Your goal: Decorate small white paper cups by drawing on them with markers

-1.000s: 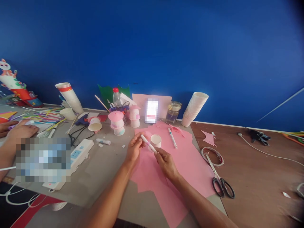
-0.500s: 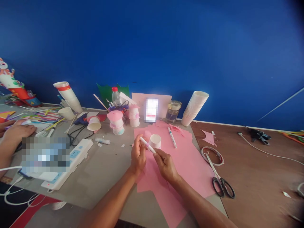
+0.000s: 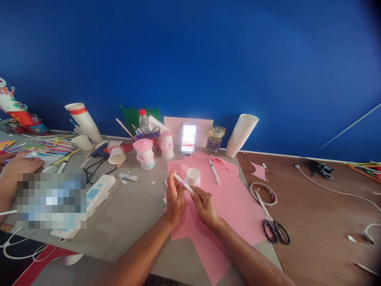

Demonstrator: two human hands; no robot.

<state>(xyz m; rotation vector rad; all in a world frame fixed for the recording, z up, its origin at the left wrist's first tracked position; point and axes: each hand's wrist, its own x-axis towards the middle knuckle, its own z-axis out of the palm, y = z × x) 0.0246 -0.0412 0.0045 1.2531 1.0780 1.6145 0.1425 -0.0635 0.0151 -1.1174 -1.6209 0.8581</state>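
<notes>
A white marker pen [image 3: 183, 182] with a pinkish band slants between my two hands. My right hand [image 3: 206, 206] grips its lower end. My left hand [image 3: 175, 200] is closed at the upper end, thumb and fingers against it. Just behind the marker a white paper cup [image 3: 193, 175] stands on pink paper [image 3: 235, 210]. A round pink piece [image 3: 183, 169] lies left of the cup, partly hidden. Another marker [image 3: 214, 172] rests on the paper to the right.
Scissors [image 3: 272, 222] and a tape roll [image 3: 263, 194] lie at right. Behind stand cup figures [image 3: 145, 153], a lit phone [image 3: 188, 138], a glass jar [image 3: 216, 139] and stacked cups [image 3: 242, 135]. At left are a power strip [image 3: 98, 192] and another person's hand [image 3: 22, 167].
The whole view has shifted slightly. Both hands still hold the marker in nearly the same place, and the marker has barely moved relative to the cup.
</notes>
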